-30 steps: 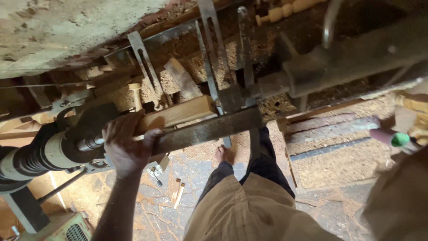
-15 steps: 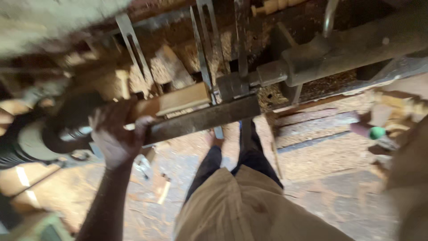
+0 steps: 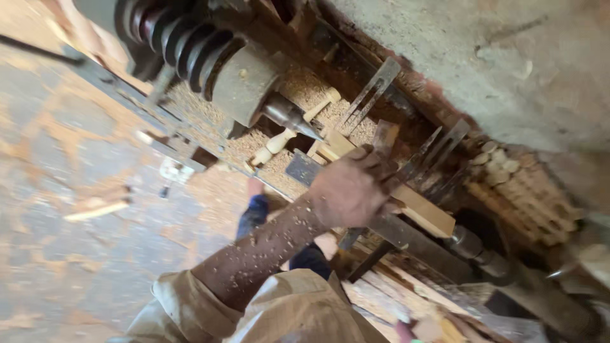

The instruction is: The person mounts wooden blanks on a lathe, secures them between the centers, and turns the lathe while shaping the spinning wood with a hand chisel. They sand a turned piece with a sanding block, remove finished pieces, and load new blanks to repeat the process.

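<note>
Around pale square wooden blank (image 3: 420,208), closed left hand (image 3: 348,190) tight (right hand unseen); needed centring on grey pointed steel spindle tip (image 3: 293,118) just beyond grip.

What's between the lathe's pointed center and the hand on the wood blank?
In the head view, only the blank's near end and a bit of the flat metal rest lie between the pointed center and the hand; sawdust behind.

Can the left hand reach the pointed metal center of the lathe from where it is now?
Probably yes: the left hand grips the square wood blank, and the pointed lathe center sits just beyond, nothing between.
</note>
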